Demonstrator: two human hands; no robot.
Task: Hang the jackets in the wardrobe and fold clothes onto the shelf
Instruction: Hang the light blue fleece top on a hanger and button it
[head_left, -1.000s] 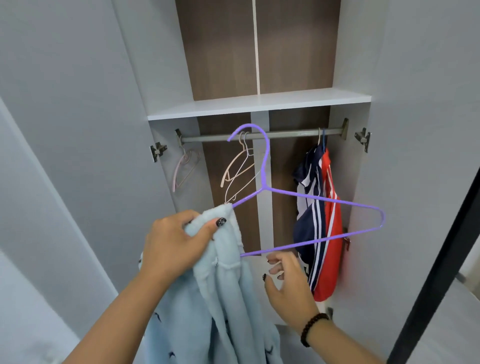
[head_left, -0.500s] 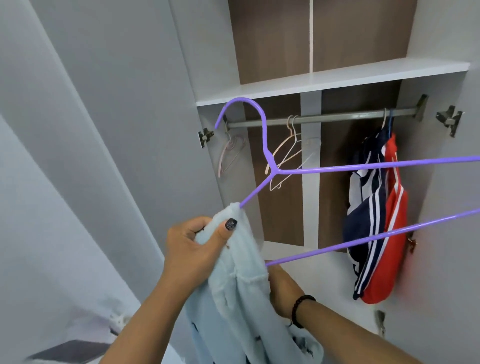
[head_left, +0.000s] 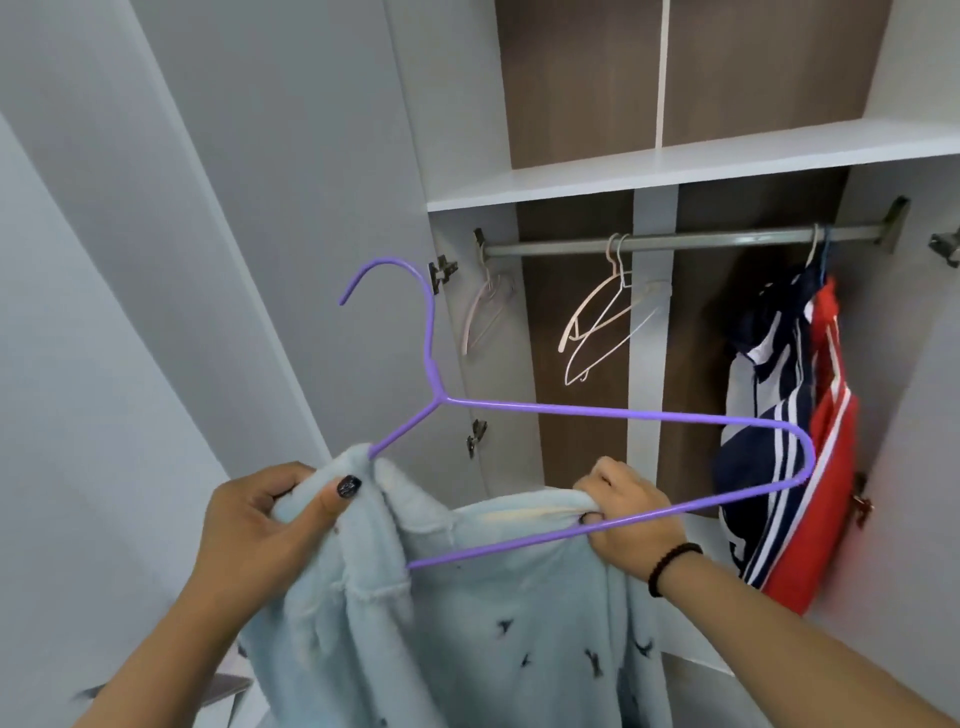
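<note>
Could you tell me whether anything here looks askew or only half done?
Yes: the light blue jacket covers only one arm of the purple hanger; the other arm juts out bare toward the red and navy jackets.

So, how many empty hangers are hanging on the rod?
3: a pink hanger at the left end of the rod, and two pale hangers together near its middle. The jackets at right may hide more.

A pale blue fleece jacket with small dark marks hung bunched over the left arm of a purple wire hanger, hook upward, before the wardrobe rail. Navy and red jackets hung at the rail's right end.
</note>
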